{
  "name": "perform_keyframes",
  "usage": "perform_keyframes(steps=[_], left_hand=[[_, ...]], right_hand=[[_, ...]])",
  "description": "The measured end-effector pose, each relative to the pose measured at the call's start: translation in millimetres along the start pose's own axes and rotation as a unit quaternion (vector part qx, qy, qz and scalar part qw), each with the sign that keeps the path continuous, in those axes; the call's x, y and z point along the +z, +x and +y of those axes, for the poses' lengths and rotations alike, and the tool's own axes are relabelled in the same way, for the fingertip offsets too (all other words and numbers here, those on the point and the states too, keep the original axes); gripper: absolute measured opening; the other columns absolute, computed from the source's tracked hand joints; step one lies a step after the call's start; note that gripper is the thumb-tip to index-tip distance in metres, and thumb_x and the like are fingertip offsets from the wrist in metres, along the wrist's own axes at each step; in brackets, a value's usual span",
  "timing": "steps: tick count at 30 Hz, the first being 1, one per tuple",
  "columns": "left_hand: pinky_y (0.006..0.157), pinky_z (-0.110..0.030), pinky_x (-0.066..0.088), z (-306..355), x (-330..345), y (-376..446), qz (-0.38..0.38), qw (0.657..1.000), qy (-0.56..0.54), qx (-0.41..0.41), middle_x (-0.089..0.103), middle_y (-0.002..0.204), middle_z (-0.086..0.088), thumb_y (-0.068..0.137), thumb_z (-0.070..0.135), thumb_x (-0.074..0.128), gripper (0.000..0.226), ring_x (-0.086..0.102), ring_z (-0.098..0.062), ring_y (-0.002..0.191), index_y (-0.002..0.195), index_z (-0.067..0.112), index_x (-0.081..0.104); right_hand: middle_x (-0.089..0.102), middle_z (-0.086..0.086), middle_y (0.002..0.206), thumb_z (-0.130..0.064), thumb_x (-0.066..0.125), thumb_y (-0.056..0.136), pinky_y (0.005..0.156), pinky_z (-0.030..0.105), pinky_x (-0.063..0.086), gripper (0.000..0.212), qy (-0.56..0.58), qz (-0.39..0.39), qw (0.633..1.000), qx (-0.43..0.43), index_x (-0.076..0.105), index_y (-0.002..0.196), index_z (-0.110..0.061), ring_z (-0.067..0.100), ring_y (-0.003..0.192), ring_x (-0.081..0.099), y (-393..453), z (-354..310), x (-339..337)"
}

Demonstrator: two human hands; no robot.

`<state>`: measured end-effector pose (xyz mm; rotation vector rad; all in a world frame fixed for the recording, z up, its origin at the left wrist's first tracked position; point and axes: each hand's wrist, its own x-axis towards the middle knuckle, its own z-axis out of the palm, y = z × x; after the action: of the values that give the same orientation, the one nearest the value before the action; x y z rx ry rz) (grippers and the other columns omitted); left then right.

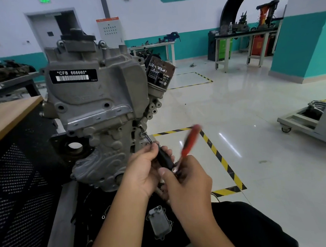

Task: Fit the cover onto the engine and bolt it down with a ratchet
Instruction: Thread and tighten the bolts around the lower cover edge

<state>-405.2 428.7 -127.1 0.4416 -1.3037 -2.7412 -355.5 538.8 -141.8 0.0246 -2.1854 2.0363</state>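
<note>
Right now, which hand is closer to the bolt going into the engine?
Left. The left hand grips the extension bar just below the bolt; the right hand holds the ratchet farther back.

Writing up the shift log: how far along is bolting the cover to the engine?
Done: grey cast cover sits on the engine. In hand: left hand steadies the black extension bar at a right-edge bolt; right hand swings the red-handled ratchet. Left: two upper cover holes look empty.

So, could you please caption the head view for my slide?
Both hands, left hand and right hand, work a red-handled ratchet with a black extension on the grey cast-metal engine.
</note>
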Motion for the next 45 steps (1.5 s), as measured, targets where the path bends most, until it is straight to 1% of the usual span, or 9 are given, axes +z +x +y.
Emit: perform_keyframes(steps=[7, 13, 18, 24, 29, 35, 38, 41, 45], left_hand=[[0.054, -0.03, 0.058, 3.0, -0.9, -0.3, 0.026, 1.0, 0.009, 0.01, 0.063, 0.079, -0.014, 0.1, 0.014, 0.056, 0.013, 0.063, -0.026, 0.067, 0.092, 0.004, 0.06], [0.052, -0.035, 0.056, 3.3, 5.2, 2.3, 0.039, 0.999, 0.008, -0.008, 0.065, 0.074, -0.015, 0.097, 0.015, 0.062, 0.013, 0.064, -0.027, 0.06, 0.093, 0.003, 0.064], [0.053, -0.034, 0.059, 6.6, -0.5, 0.9, 0.006, 1.0, -0.019, 0.007, 0.071, 0.078, -0.015, 0.1, 0.008, 0.054, 0.013, 0.073, -0.024, 0.067, 0.091, 0.005, 0.063], [0.054, -0.036, 0.059, 0.2, 7.5, 2.4, 0.027, 0.999, -0.003, 0.016, 0.065, 0.084, -0.02, 0.102, 0.005, 0.051, 0.013, 0.067, -0.031, 0.075, 0.097, -0.003, 0.06], [0.055, -0.033, 0.06, 2.4, 1.9, 8.0, 0.044, 0.998, -0.005, 0.035, 0.062, 0.076, -0.017, 0.099, 0.007, 0.056, 0.014, 0.065, -0.028, 0.07, 0.092, -0.003, 0.061], [0.048, -0.034, 0.058, -0.2, 2.9, 6.5, 0.036, 0.999, 0.005, 0.011, 0.063, 0.076, -0.019, 0.101, 0.007, 0.052, 0.019, 0.068, -0.026, 0.057, 0.086, 0.001, 0.061], [0.046, -0.03, 0.056, 3.6, -0.4, 3.8, 0.014, 1.0, 0.005, 0.007, 0.063, 0.075, -0.014, 0.101, 0.016, 0.055, 0.02, 0.066, -0.021, 0.052, 0.088, 0.002, 0.062], [0.059, -0.032, 0.062, 4.7, -3.4, 2.3, -0.007, 1.0, -0.004, 0.014, 0.066, 0.084, -0.013, 0.099, 0.018, 0.056, 0.018, 0.07, -0.021, 0.064, 0.098, 0.002, 0.064], [0.056, -0.031, 0.061, 0.3, -1.4, 5.2, 0.034, 0.999, 0.017, 0.029, 0.066, 0.08, -0.015, 0.099, 0.011, 0.057, 0.014, 0.07, -0.021, 0.062, 0.092, 0.0, 0.063]], right_hand=[[0.066, 0.018, 0.065, -0.024, 0.069, 0.096, 0.04, 0.026, 0.049, 0.024, 0.332, -0.086, 0.911, 0.229, 0.066, 0.106, -0.003, 0.022, 0.046, 0.06, -2.5, -13.3, 3.4], [0.069, -0.001, 0.07, -0.028, 0.083, 0.083, 0.051, 0.027, 0.055, 0.023, -0.073, -0.012, 0.996, -0.048, 0.06, 0.088, -0.03, 0.01, 0.057, 0.068, 0.8, 2.1, 0.9], [0.069, 0.02, 0.07, -0.031, 0.069, 0.097, 0.039, 0.025, 0.048, 0.031, 0.343, -0.099, 0.902, 0.242, 0.069, 0.1, 0.0, 0.02, 0.044, 0.059, 5.7, -16.3, -6.1], [0.07, 0.004, 0.072, -0.029, 0.08, 0.084, 0.054, 0.039, 0.058, 0.022, -0.087, -0.04, 0.995, -0.031, 0.058, 0.087, -0.03, 0.021, 0.058, 0.07, 13.4, 0.5, -12.7], [0.068, 0.019, 0.07, -0.029, 0.066, 0.099, 0.039, 0.024, 0.047, 0.029, 0.331, -0.138, 0.899, 0.251, 0.064, 0.107, -0.001, 0.02, 0.044, 0.059, 10.2, -12.6, -10.8], [0.068, -0.009, 0.07, -0.025, 0.08, 0.082, 0.055, 0.016, 0.05, 0.022, -0.108, -0.034, 0.99, -0.085, 0.059, 0.085, -0.033, 0.005, 0.062, 0.066, 12.8, 8.0, -9.7], [0.07, 0.004, 0.068, -0.028, 0.076, 0.089, 0.047, 0.031, 0.054, 0.016, 0.131, -0.079, 0.984, 0.086, 0.066, 0.099, -0.019, 0.021, 0.053, 0.067, 6.6, -4.6, -4.0], [0.069, 0.018, 0.07, -0.032, 0.068, 0.095, 0.036, 0.022, 0.044, 0.031, 0.421, -0.148, 0.844, 0.297, 0.071, 0.109, -0.004, 0.016, 0.042, 0.058, 7.1, -16.8, -7.9], [0.07, 0.014, 0.072, -0.023, 0.072, 0.094, 0.044, 0.028, 0.05, 0.011, 0.18, -0.122, 0.965, 0.145, 0.064, 0.1, -0.017, 0.022, 0.05, 0.064, 11.0, -5.1, -12.2]])
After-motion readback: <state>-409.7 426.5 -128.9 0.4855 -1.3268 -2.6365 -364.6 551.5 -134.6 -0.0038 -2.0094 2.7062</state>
